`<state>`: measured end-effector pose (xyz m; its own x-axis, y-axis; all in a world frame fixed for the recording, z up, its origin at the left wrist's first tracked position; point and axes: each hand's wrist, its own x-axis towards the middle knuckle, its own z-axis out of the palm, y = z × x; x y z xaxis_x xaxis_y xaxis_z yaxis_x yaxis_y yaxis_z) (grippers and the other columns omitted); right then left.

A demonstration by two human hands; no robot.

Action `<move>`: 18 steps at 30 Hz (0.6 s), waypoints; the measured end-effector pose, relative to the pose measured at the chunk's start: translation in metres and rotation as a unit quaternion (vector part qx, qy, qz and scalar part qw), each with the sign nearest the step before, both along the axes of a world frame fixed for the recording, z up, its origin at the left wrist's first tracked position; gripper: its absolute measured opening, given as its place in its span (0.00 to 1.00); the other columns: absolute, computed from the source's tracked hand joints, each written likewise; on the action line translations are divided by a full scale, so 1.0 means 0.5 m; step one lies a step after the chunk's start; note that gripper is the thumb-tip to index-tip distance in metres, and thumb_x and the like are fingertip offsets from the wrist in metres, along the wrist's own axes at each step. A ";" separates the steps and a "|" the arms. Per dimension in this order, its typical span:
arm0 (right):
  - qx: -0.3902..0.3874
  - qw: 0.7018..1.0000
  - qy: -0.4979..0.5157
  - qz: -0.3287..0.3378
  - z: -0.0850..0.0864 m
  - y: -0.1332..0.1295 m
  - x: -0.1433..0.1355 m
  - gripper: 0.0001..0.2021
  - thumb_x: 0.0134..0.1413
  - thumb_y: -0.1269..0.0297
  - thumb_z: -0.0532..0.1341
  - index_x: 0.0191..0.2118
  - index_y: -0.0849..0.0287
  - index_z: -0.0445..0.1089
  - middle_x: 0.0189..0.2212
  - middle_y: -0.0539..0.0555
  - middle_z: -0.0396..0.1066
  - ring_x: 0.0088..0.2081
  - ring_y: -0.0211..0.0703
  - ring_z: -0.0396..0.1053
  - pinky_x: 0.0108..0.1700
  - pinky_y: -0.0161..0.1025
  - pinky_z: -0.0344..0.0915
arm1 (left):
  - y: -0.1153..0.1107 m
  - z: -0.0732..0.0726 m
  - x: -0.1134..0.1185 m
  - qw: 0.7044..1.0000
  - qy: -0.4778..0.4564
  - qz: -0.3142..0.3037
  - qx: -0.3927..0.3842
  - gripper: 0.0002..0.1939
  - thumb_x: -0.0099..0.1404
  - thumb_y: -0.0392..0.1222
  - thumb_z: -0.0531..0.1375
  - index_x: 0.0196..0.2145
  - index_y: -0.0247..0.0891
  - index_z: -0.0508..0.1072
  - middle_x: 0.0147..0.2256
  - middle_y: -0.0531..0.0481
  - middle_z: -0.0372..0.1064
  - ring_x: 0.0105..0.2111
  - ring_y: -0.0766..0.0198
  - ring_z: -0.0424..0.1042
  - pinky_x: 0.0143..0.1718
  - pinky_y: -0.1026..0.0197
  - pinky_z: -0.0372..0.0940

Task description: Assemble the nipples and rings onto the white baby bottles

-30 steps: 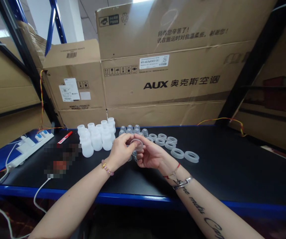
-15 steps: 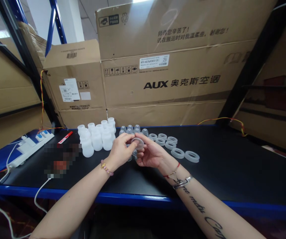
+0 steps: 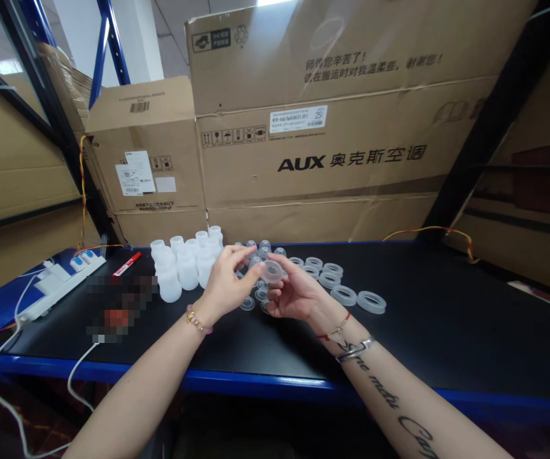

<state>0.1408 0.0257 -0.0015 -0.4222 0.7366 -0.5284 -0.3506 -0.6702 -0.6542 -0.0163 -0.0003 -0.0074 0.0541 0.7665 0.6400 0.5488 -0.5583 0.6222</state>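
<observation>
My right hand (image 3: 298, 290) pinches a translucent ring (image 3: 273, 272) between thumb and fingers, raised above the black tabletop. The ring's middle looks filled with a clear piece, but I cannot make out its form. My left hand (image 3: 229, 277) is open to the left of the ring, fingers apart, its thumb tip at or very near the rim. Behind and below the hands stand several clear bottle nipples (image 3: 264, 247), partly hidden by the fingers. More translucent rings (image 3: 343, 295) lie to the right of my right hand, some in short stacks. White translucent bottles (image 3: 187, 271) stand grouped on the left.
A red marker (image 3: 126, 264) and a white power strip (image 3: 64, 287) lie at the left, with a white cable and a blurred-out object. Large cardboard boxes (image 3: 313, 185) wall off the back. Black rack posts (image 3: 466, 153) rise at the sides, and a blue edge (image 3: 275, 382) runs along the front.
My left hand has drawn back to the left and its fingers have spread off the ring. The ring stays in my right hand, now more exposed.
</observation>
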 end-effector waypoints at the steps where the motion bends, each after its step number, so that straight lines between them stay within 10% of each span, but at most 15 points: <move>1: -0.002 1.000 0.004 -0.005 0.001 0.001 0.002 0.22 0.49 0.47 0.63 0.21 0.57 0.56 0.11 0.41 0.49 0.15 0.30 0.51 0.23 0.33 0.53 | 0.001 0.006 -0.013 0.999 0.004 0.043 0.032 0.20 0.64 0.48 0.58 0.51 0.38 0.72 0.46 0.43 0.66 0.41 0.61 0.69 0.44 0.57 0.67; 7: -0.006 1.000 0.026 -0.002 0.010 -0.003 0.005 0.22 0.52 0.47 0.61 0.21 0.57 0.56 0.11 0.41 0.49 0.15 0.31 0.50 0.22 0.34 0.53 | 0.005 0.032 -0.083 0.917 0.162 0.364 0.031 0.25 0.59 0.49 0.61 0.51 0.32 0.73 0.50 0.34 0.59 0.52 0.42 0.57 0.55 0.42 0.56; 18: 0.032 0.998 0.036 0.029 0.002 0.003 0.012 0.21 0.50 0.46 0.61 0.20 0.57 0.57 0.11 0.42 0.49 0.16 0.32 0.50 0.22 0.33 0.54 | 0.018 0.000 -0.092 0.907 0.208 0.367 -0.010 0.16 0.54 0.45 0.65 0.39 0.33 0.75 0.48 0.34 0.59 0.49 0.37 0.57 0.47 0.39 0.57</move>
<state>0.1467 0.0269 -0.0006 -0.4994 0.7418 -0.4475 -0.3605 -0.6476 -0.6713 -0.0624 0.0085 -0.0073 -0.2412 0.7056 0.6663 0.9576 0.0616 0.2814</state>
